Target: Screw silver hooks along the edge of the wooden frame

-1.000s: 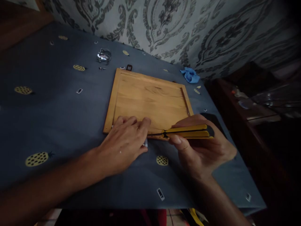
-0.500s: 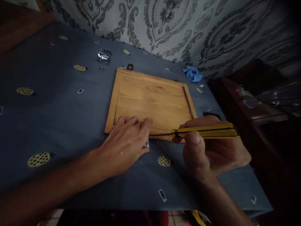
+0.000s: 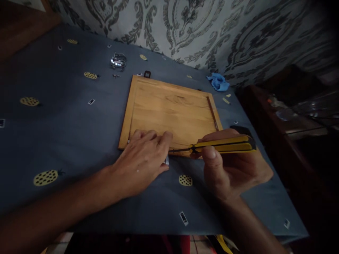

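A framed wooden panel (image 3: pixel 172 106), like a small cabinet door, lies on the cloth-covered table. My left hand (image 3: pixel 144 157) rests over its near edge, fingers curled onto the frame. Between the thumb and fingers shows a small silver metal piece (image 3: pixel 166 160) against that edge; most of it is hidden under the hand. My right hand (image 3: pixel 233 165) grips the yellow and black handle of a screwdriver (image 3: pixel 222 145). The screwdriver lies nearly level along the near edge, its shaft pointing left at the metal piece. Its tip is hidden beside my left fingers.
Shiny metal hinges (image 3: pixel 118 61) and small screws (image 3: pixel 116 76) lie at the back left. A dark metal loop (image 3: pixel 147 74) is by the panel's far edge. A crumpled blue cloth (image 3: pixel 218 82) sits back right, and a black object (image 3: pixel 241 130) lies behind my right hand. A patterned wall (image 3: pixel 185 31) bounds the back.
My right hand and the screwdriver have shifted slightly left, and the handle has turned in the grip. The left hand keeps its place on the panel.
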`<act>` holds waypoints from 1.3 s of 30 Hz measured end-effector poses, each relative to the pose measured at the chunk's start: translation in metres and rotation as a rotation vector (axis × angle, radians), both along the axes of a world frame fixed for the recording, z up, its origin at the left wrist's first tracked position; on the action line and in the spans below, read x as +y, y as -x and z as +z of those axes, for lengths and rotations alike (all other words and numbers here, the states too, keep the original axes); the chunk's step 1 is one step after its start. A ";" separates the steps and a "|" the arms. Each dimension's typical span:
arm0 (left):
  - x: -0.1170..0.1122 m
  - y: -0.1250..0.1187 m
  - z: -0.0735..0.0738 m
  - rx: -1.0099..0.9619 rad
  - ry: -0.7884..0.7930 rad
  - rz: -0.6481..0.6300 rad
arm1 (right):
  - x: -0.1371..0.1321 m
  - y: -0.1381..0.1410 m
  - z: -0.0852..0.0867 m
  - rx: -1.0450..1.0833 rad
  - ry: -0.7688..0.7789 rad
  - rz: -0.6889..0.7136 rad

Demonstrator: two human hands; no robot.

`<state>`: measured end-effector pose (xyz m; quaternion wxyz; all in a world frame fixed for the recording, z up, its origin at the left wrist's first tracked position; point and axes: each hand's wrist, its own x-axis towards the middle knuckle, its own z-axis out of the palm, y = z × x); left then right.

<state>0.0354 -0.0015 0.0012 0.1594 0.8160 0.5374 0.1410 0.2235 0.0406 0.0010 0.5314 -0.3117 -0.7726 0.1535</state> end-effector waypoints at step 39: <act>0.002 -0.003 0.006 0.009 0.061 0.008 | 0.003 0.003 0.007 -0.001 0.183 0.166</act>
